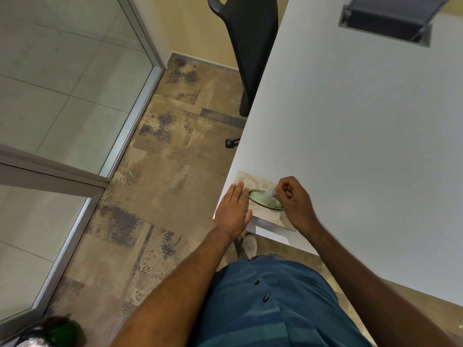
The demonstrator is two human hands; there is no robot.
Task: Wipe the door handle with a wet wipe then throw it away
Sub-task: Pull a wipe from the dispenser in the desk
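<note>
White table along the right, with a patterned wipe box lying flat at its near corner. Left hand resting flat and spread on the box's left end, fingers straight, gripping nothing. Right hand curled above the box's oval opening, fingertips pinched on a white wet wipe that stands partly out of the green-lined slot. Hands close together, one at each side of the opening, not touching. Black office chair tucked against the table's far edge, one caster showing on the mottled brown carpet. Glass partition with metal frame at the left. Door handle not in view. Dark recessed hatch set into the tabletop at the far right. Blue buttoned shirt at the bottom.
</note>
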